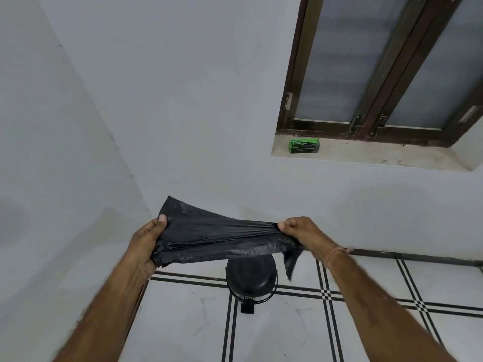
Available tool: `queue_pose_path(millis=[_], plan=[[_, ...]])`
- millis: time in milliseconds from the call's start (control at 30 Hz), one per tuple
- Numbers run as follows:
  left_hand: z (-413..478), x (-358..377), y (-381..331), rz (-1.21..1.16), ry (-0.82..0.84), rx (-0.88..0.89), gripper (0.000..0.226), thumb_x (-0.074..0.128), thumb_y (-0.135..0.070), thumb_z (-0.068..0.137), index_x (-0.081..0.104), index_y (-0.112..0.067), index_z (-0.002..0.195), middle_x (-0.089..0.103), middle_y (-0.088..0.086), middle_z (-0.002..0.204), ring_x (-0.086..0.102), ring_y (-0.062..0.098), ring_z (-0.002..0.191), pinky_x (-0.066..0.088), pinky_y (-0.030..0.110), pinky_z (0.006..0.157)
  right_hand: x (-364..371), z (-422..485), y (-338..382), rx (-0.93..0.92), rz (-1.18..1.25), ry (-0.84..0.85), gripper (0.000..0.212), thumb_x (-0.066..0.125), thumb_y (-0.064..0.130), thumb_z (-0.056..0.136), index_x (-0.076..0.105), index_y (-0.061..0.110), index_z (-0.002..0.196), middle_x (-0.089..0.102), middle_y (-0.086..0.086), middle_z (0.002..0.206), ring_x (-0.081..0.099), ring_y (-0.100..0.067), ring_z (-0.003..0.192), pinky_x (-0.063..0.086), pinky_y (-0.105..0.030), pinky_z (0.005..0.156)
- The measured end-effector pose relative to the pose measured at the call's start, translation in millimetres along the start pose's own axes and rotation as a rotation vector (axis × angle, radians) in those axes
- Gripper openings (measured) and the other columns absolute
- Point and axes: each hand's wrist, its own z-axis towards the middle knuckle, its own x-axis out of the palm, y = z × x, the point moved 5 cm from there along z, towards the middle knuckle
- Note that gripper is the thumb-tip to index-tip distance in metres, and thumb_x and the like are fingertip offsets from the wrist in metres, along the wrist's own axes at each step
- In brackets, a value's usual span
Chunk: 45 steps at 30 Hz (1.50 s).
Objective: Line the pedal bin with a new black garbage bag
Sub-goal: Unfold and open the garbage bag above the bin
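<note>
A person's two bare hands hold a black garbage bag [222, 239] stretched flat between them at mid-frame. The left hand [146, 244] grips one end with the thumb on top; the right hand [303, 233] pinches the other end, gathered into folds, and a corner hangs down beside its wrist. Below the bag, a black pedal bin [251, 280] with its lid closed stands on a white tiled floor [366, 335] with black lines, near a white wall. On the window sill [366, 155] at upper right sits a green box of garbage bags [304, 146].

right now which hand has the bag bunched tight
The right hand pinches the bag gathered to a narrow bunch; the left hand holds its end spread.
</note>
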Motion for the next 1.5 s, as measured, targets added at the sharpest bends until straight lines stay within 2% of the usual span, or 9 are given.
queue_pose_path(millis=[167,333,533,633,767,900,1100,1267,1500], plan=[[-1,-8,-8,-0.007,-0.016,0.050,0.020,0.062,-0.028,0.100,0.067,-0.015,0.086,0.077,0.000,0.068,0.073,0.012,0.054,0.060,0.028,0.047,-19,-1,-6,-0.056,-0.039,-0.162,0.032,0.078,0.032,0.092,0.070,0.003,0.079,0.070,-0.009,0.073,0.064,-0.017,0.069,0.055,-0.034,0.072],[-3,-3,-10,-0.006,0.002,0.080,0.021,0.062,-0.029,0.100,0.067,-0.015,0.085,0.078,0.000,0.070,0.073,0.012,0.057,0.061,0.029,0.049,-38,3,-15,-0.102,-0.153,-0.300,0.025,0.083,0.026,0.087,0.074,0.004,0.081,0.076,-0.008,0.078,0.069,-0.011,0.074,0.052,-0.020,0.075],[-6,15,-1,0.040,-0.001,0.108,0.020,0.067,-0.028,0.097,0.069,-0.014,0.084,0.077,0.006,0.076,0.073,0.018,0.063,0.064,0.033,0.060,-58,9,-43,0.039,-0.435,-0.748,0.017,0.078,0.024,0.090,0.071,0.015,0.103,0.068,-0.012,0.111,0.068,-0.032,0.103,0.053,-0.038,0.090],[-9,30,8,0.061,0.039,0.094,0.021,0.070,-0.031,0.095,0.070,-0.012,0.085,0.076,0.012,0.084,0.071,0.027,0.074,0.064,0.042,0.074,-15,3,-3,-0.176,-0.288,-0.652,0.006,0.075,0.022,0.093,0.073,0.020,0.098,0.072,-0.002,0.101,0.069,-0.022,0.086,0.056,-0.035,0.082],[-17,55,21,0.071,0.101,0.072,0.020,0.070,-0.029,0.095,0.068,-0.010,0.087,0.076,0.007,0.076,0.071,0.020,0.065,0.061,0.030,0.061,67,-21,28,-0.173,0.068,-0.243,0.011,0.069,0.014,0.098,0.072,0.016,0.087,0.072,-0.002,0.080,0.062,-0.013,0.055,0.051,-0.028,0.057],[-32,80,36,0.062,0.147,0.010,0.020,0.077,-0.022,0.088,0.064,-0.011,0.077,0.074,0.011,0.074,0.070,0.020,0.060,0.059,0.029,0.057,128,-46,42,-0.144,0.353,0.076,0.019,0.072,0.019,0.098,0.070,0.001,0.103,0.071,-0.009,0.091,0.070,-0.018,0.080,0.060,-0.030,0.075],[-48,93,54,0.076,0.213,-0.047,0.023,0.069,-0.028,0.096,0.075,-0.010,0.083,0.074,0.010,0.078,0.070,0.022,0.074,0.060,0.032,0.066,136,-53,35,-0.097,0.491,-0.032,0.033,0.080,0.017,0.090,0.066,-0.008,0.107,0.073,-0.019,0.095,0.070,-0.027,0.089,0.061,-0.034,0.081],[-47,91,68,0.087,0.222,-0.103,0.016,0.077,-0.020,0.088,0.066,-0.014,0.079,0.074,0.010,0.080,0.069,0.024,0.079,0.057,0.046,0.092,131,-57,37,-0.117,0.452,-0.076,0.035,0.080,0.014,0.090,0.061,-0.014,0.101,0.069,-0.027,0.091,0.071,-0.027,0.082,0.061,-0.029,0.074],[-40,84,73,-0.064,0.255,-0.128,0.050,0.066,-0.039,0.087,0.070,0.000,0.119,0.076,0.019,0.113,0.074,0.028,0.098,0.064,0.037,0.076,114,-53,25,0.113,0.595,-0.097,0.019,0.074,0.023,0.095,0.067,0.012,0.081,0.074,-0.012,0.086,0.070,-0.024,0.078,0.061,-0.032,0.068]])
